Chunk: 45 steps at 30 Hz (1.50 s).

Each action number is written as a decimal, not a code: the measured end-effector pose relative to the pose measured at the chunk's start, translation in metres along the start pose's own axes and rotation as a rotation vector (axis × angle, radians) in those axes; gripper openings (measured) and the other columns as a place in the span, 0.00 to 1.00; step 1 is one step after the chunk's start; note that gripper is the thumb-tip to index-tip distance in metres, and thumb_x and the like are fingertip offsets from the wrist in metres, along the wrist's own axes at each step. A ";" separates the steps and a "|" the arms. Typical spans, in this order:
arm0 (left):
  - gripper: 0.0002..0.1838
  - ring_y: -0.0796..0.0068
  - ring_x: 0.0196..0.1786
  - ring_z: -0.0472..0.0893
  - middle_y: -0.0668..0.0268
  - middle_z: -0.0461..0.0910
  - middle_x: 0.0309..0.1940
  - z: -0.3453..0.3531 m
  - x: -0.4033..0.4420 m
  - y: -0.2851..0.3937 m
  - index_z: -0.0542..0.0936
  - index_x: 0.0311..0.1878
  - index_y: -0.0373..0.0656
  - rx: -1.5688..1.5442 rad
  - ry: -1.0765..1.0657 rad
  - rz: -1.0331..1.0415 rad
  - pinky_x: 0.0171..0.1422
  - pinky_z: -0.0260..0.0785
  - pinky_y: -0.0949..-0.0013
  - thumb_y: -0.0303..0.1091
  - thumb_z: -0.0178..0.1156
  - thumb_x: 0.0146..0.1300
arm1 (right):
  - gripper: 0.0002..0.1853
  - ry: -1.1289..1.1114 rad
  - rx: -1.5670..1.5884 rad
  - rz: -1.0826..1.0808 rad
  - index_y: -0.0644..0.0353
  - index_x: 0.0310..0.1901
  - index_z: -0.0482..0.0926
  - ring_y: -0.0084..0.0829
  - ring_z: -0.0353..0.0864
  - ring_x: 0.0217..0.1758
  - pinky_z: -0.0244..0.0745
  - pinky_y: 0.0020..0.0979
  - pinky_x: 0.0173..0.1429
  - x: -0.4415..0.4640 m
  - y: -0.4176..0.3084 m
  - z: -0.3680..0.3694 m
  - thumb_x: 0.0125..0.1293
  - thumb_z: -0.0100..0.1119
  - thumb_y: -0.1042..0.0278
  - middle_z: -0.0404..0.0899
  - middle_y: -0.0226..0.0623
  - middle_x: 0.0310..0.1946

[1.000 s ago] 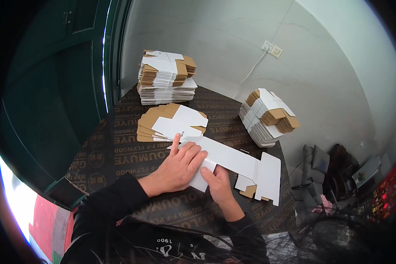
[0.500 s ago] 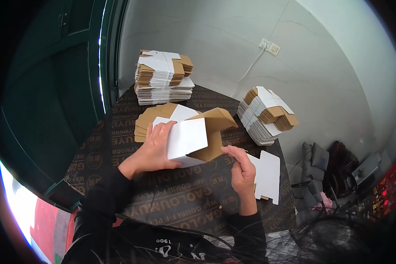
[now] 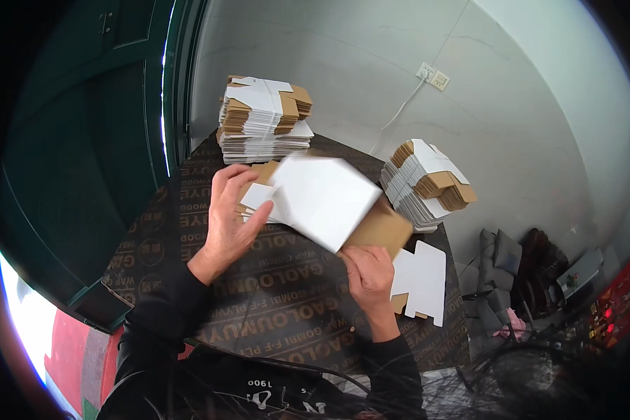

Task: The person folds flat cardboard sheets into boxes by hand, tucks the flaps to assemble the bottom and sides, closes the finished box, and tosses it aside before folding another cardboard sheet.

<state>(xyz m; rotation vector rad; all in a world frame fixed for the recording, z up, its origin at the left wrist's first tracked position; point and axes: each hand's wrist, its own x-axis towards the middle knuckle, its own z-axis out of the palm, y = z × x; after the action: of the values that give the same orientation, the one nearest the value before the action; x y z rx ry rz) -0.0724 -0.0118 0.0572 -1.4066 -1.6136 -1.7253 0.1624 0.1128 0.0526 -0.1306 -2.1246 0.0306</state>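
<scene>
My left hand (image 3: 227, 217) is spread open, apparently holding nothing, farther left of the strapped bundle (image 3: 427, 185) than the blurred white carton (image 3: 325, 199), whose long axis slants down rightward. Below-left of that bundle, my nearer right hand (image 3: 372, 276) curls closed on the carton's near corner, beside its brown flap (image 3: 390, 227).

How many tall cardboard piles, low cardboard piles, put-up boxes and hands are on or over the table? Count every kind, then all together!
Tall piles of folded white-and-brown cardboard: 2
Low piles of flat white-and-brown cardboard: 2
White box with brown inside: 1
Bare hands: 2
Total: 7
</scene>
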 end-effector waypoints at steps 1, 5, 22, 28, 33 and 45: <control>0.23 0.61 0.56 0.72 0.54 0.71 0.55 -0.001 -0.003 0.006 0.76 0.52 0.37 -0.070 -0.021 -0.083 0.61 0.67 0.65 0.36 0.69 0.56 | 0.10 0.028 0.006 0.023 0.64 0.37 0.83 0.34 0.78 0.36 0.73 0.30 0.43 -0.001 -0.001 0.001 0.52 0.60 0.84 0.84 0.36 0.36; 0.16 0.68 0.52 0.74 0.56 0.73 0.49 0.000 -0.008 0.018 0.79 0.44 0.31 -0.440 -0.493 -0.802 0.58 0.68 0.68 0.39 0.61 0.67 | 0.09 0.144 0.009 0.151 0.65 0.38 0.83 0.34 0.76 0.28 0.71 0.29 0.34 -0.003 -0.010 0.009 0.55 0.60 0.84 0.83 0.37 0.33; 0.44 0.54 0.63 0.65 0.40 0.61 0.61 0.047 -0.056 0.035 0.49 0.69 0.27 -1.190 -0.444 -0.933 0.69 0.58 0.50 0.50 0.59 0.65 | 0.17 -0.153 0.355 0.359 0.68 0.51 0.79 0.46 0.83 0.41 0.77 0.37 0.45 -0.032 -0.030 0.043 0.58 0.56 0.82 0.84 0.48 0.39; 0.41 0.57 0.63 0.65 0.42 0.61 0.60 0.049 -0.058 0.037 0.53 0.66 0.27 -1.230 -0.407 -1.001 0.68 0.60 0.52 0.49 0.59 0.66 | 0.16 -0.124 0.201 0.166 0.69 0.50 0.78 0.49 0.81 0.36 0.76 0.39 0.42 -0.027 -0.045 0.045 0.58 0.57 0.82 0.82 0.51 0.39; 0.41 0.58 0.63 0.66 0.43 0.60 0.60 0.055 -0.064 0.034 0.52 0.66 0.27 -1.234 -0.366 -0.999 0.66 0.63 0.55 0.50 0.59 0.66 | 0.14 -0.156 0.172 0.107 0.70 0.47 0.78 0.49 0.78 0.31 0.75 0.39 0.38 -0.026 -0.059 0.053 0.57 0.58 0.81 0.81 0.51 0.35; 0.46 0.57 0.62 0.66 0.42 0.58 0.59 0.048 -0.058 0.029 0.46 0.67 0.26 -1.122 -0.387 -1.071 0.66 0.64 0.56 0.50 0.62 0.65 | 0.18 -0.323 0.039 0.151 0.71 0.49 0.77 0.49 0.79 0.32 0.76 0.39 0.37 -0.037 -0.050 0.051 0.57 0.64 0.76 0.81 0.53 0.36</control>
<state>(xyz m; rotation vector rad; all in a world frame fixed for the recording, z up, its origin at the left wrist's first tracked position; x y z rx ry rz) -0.0052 0.0047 0.0156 -1.3661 -1.7998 -3.5601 0.1344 0.0606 -0.0025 -0.2785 -2.4299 0.1942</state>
